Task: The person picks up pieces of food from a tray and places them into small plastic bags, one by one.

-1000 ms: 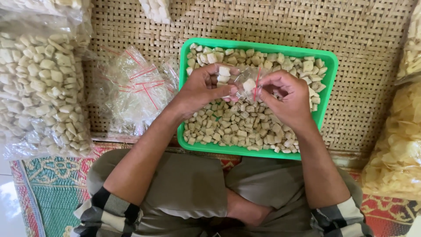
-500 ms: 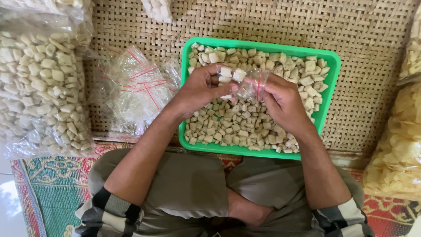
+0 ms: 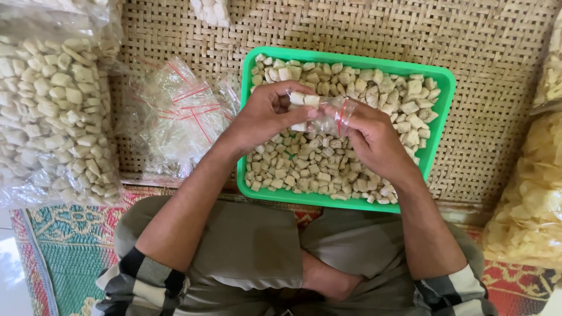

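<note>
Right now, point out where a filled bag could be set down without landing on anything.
Bare woven mat shows right of the green tray, before the bag of pale chips, and above the tray's far rim. Left is crowded: empty clear bags, then a big sack of cubes. Left hand and right hand work over the tray.

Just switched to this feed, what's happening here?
A person sits cross-legged over a green tray full of pale cracker pieces. The right hand holds a small clear bag open above the tray, while the left hand feeds a few pieces into it. A pile of empty clear bags lies left of the tray on the woven mat, beside a large filled sack.
</note>
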